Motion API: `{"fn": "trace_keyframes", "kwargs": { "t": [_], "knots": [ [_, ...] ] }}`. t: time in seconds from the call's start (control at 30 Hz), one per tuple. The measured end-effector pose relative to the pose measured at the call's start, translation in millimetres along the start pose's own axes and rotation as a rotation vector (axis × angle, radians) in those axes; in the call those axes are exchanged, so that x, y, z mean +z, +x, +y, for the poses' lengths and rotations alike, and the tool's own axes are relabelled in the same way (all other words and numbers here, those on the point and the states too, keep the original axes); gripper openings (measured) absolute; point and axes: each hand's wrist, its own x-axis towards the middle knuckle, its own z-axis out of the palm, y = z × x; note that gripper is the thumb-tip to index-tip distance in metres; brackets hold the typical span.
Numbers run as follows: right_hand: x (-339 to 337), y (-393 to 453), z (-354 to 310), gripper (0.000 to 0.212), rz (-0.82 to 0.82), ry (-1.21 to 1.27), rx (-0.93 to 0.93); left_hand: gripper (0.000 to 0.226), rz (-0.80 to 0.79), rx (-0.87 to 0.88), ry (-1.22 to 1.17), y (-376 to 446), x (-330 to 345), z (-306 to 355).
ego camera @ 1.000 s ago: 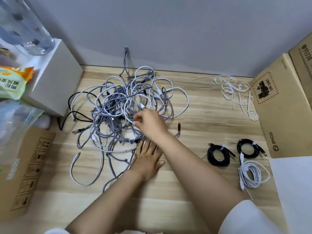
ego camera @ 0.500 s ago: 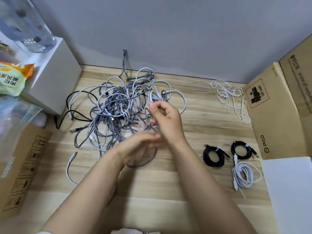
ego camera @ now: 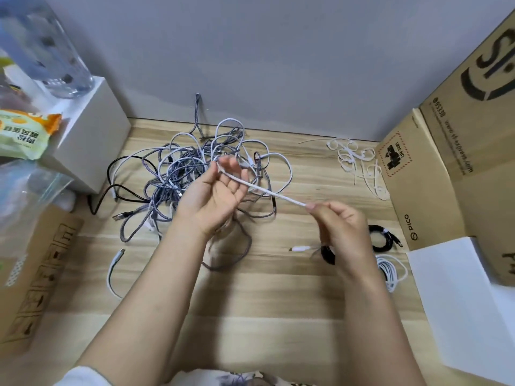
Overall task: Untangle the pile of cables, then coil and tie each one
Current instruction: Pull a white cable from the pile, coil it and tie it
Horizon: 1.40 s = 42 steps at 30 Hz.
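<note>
Cable in hand: a white braided cable [ego camera: 267, 192] is held taut between both hands, raised above the wooden floor [ego camera: 278, 316].
Left hand [ego camera: 214, 196]: palm turned upward; the cable is pinched at the thumb and forefinger tips, the other fingers spread loosely apart.
Right hand [ego camera: 338, 227]: fingers curled together; the cable is pinched between thumb and forefinger at its near end.
Cable run: from the left fingertips the white line is stretched down and rightward to the right fingertips; beyond the left fingertips it is lost in the tangle.
Tangle [ego camera: 195, 174]: a pile of grey braided, white and black cables is seen behind and left of the left fingers, well apart from the right fingers.
White plug [ego camera: 299, 248]: lying on the floor just left of the right wrist; which cable it belongs to cannot be told.
Finished coils: a black coil [ego camera: 383, 239] and a white coil [ego camera: 390, 271] are seen just right of the right hand; a second black coil [ego camera: 327, 254] is partly hidden under the right wrist.
Ties [ego camera: 356, 162]: loose white strips are scattered beyond the right fingers, beside a cardboard box [ego camera: 434, 176].
Left margin: a white box [ego camera: 89, 140] is noted far left of the left fingers.
</note>
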Motion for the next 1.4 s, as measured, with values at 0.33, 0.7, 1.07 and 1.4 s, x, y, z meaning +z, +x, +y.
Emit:
{"fn": "trace_keyframes", "kwargs": {
  "t": [0.33,0.7,1.07,1.4],
  "knots": [
    [-31.0,-9.7,-21.0,0.029,0.177,0.605,-0.105,0.035,0.296,0.118,-0.082,-5.6,-30.1,-9.6],
    [46.5,-16.2,16.6,0.038,-0.205,-0.071,-0.159,0.03,-0.104,0.143,0.494,-33.4,-10.3,-58.4],
    [56.3,-17.7,18.2,0.033,-0.196,0.057,-0.055,0.044,0.036,-0.046,0.323,-29.7,-16.3,-54.3],
    [19.7,-55.1,-54.7,0.045,-0.432,0.256,-0.388,0.033,0.376,0.021,0.077,6.7,-61.3,-16.2]
  ]
}}
